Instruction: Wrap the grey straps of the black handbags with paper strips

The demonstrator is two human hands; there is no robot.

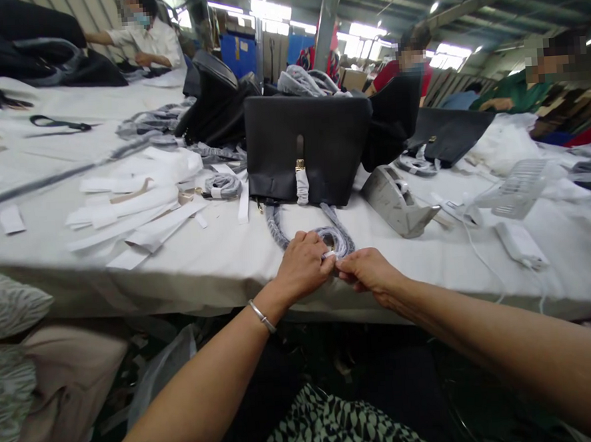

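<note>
White-covered tabletop (452, 258) under a metal workshop roof (482, 6), with the grey-wrapped coil (345, 242) near the front edge before a black bag (324, 149), held by left fingers (315, 244) and touched by narrowly pinched right fingers (349, 265).

I'm seeing the black bag (308, 140) blocking straight ahead, its wrapped handle (276, 229) coming down around the wrapped coil (344, 243) that's filling the space between left hand (302, 264) and right hand (371, 270). Left side, I'm getting bare white tablecloth (228, 268) between hand and paper strips (145, 217). Right side, I'm reading another bare stretch, with the grey holder (394, 205) fencing its back and a thin cable (471, 240) crossing beside the white box (521, 244).
</note>
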